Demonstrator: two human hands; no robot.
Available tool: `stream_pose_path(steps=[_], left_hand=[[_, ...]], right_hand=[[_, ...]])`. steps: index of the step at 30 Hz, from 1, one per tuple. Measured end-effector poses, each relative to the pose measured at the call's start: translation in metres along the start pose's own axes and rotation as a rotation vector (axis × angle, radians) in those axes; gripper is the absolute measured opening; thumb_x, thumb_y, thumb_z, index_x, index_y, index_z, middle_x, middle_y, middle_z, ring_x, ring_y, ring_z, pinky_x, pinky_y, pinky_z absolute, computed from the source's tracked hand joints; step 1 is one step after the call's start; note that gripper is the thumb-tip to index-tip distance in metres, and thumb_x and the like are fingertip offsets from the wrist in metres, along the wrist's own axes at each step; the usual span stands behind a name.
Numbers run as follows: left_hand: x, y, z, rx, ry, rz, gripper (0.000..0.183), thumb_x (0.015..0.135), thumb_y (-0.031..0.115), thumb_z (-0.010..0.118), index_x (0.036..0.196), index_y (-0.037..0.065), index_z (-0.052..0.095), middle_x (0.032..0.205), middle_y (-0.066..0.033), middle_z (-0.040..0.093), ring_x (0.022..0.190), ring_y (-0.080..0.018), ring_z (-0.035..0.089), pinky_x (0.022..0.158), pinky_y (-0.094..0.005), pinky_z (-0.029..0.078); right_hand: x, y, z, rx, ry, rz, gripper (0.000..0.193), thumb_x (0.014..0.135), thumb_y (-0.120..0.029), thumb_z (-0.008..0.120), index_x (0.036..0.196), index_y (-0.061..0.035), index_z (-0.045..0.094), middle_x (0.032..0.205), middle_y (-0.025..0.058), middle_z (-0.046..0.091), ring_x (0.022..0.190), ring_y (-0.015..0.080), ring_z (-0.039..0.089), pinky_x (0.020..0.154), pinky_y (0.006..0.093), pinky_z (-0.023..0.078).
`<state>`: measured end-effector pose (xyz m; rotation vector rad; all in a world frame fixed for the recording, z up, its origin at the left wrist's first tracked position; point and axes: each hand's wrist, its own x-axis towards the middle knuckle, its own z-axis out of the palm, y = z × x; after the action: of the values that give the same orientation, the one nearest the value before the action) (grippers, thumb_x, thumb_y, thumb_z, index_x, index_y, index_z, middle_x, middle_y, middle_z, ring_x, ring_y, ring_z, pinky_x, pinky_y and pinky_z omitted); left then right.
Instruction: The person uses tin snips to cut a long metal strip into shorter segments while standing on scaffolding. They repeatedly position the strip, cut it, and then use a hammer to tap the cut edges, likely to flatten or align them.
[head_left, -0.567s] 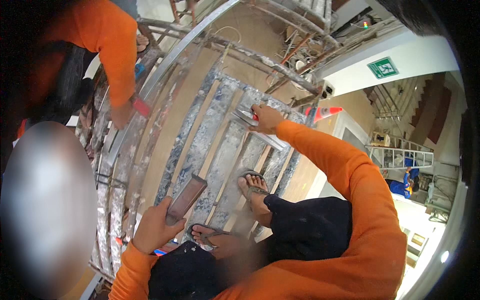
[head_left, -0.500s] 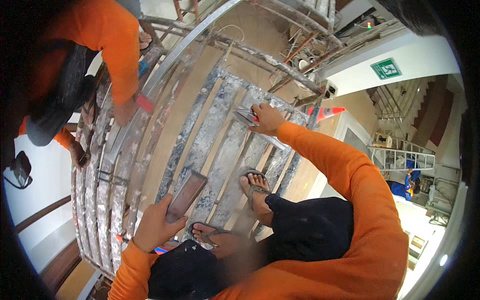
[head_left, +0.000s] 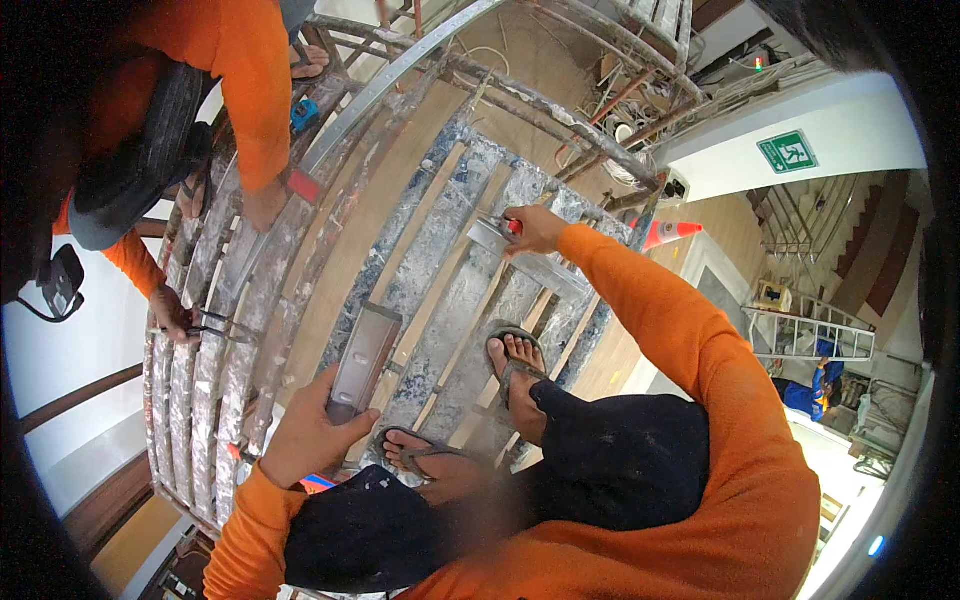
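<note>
My left hand (head_left: 312, 425) is closed round one end of a narrow, oblong grey-brown pan (head_left: 366, 358), tilted up above the planks. Its shape resembles a plasterer's mud pan, and its inside is hidden. Farther off to the right, my right hand (head_left: 538, 230) grips a wide metal taping knife (head_left: 545, 272) with some red at its grip. The long blade lies low over the stained scaffold planks (head_left: 440, 290); whether it touches them I cannot tell. My sandalled feet (head_left: 515, 360) rest on those planks between the two hands.
At left, a co-worker's hand (head_left: 265, 205) is by a long metal strip (head_left: 375, 90) with a red block; the other hand (head_left: 175, 312) holds a thin dark tool. A blue tape measure (head_left: 304, 115) lies nearby. Scaffold pipes (head_left: 555, 125) cross the far side, beside an orange cone (head_left: 672, 234).
The pan in my left hand has turned, showing more of its broad face. My right hand still holds the knife, its blade now seen more broadly. The whole view has shifted slightly.
</note>
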<state>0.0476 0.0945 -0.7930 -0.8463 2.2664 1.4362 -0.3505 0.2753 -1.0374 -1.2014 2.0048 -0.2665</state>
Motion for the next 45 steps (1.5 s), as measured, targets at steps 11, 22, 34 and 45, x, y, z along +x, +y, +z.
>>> stream_pose_path(steps=[11, 22, 34, 45], left_hand=[[-0.012, -0.017, 0.000, -0.195, 0.098, -0.037, 0.060, 0.085, 0.026, 0.082, 0.131, -0.003, 0.055, 0.102, -0.0142, 0.070, 0.090, -0.0200, 0.066, 0.084, -0.0348, 0.052], [0.002, -0.051, 0.000, -1.105, -0.030, -0.254, 0.052, 0.105, 0.042, 0.056, 0.140, 0.005, 0.049, 0.109, -0.0054, 0.060, 0.096, -0.0155, 0.061, 0.086, -0.0320, 0.055], [0.003, -0.046, 0.003, -1.030, 0.096, -0.277, 0.062, 0.102, 0.044, 0.059, 0.140, 0.003, 0.032, 0.122, -0.0105, 0.059, 0.100, -0.0184, 0.065, 0.079, -0.0315, 0.056], [0.042, -0.110, 0.049, -0.061, 0.135, -0.123, 0.077, 0.076, 0.049, 0.086, 0.122, -0.004, 0.054, 0.111, -0.0214, 0.064, 0.100, -0.0304, 0.066, 0.082, -0.0424, 0.053]], right_hand=[[-0.021, -0.019, 0.003, -0.082, 0.336, -0.035, 0.064, 0.070, -0.034, 0.088, 0.117, -0.0046, 0.056, 0.104, 0.0183, 0.065, 0.101, 0.0407, 0.064, 0.085, 0.0489, 0.051], [-0.037, -0.039, 0.030, -0.075, 0.329, 0.119, 0.070, 0.073, -0.026, 0.084, 0.129, -0.0086, 0.048, 0.104, 0.0191, 0.064, 0.096, 0.0394, 0.065, 0.083, 0.0477, 0.052], [-0.037, -0.116, 0.022, 0.922, 0.079, 0.164, 0.054, 0.081, -0.017, 0.081, 0.127, -0.0069, 0.053, 0.093, 0.0070, 0.065, 0.060, 0.0113, 0.056, 0.046, 0.0272, 0.044], [-0.009, -0.082, 0.040, 0.420, 0.182, 0.102, 0.092, 0.071, -0.031, 0.090, 0.143, 0.0021, 0.044, 0.111, 0.0175, 0.064, 0.081, 0.0216, 0.063, 0.070, 0.0342, 0.054]])
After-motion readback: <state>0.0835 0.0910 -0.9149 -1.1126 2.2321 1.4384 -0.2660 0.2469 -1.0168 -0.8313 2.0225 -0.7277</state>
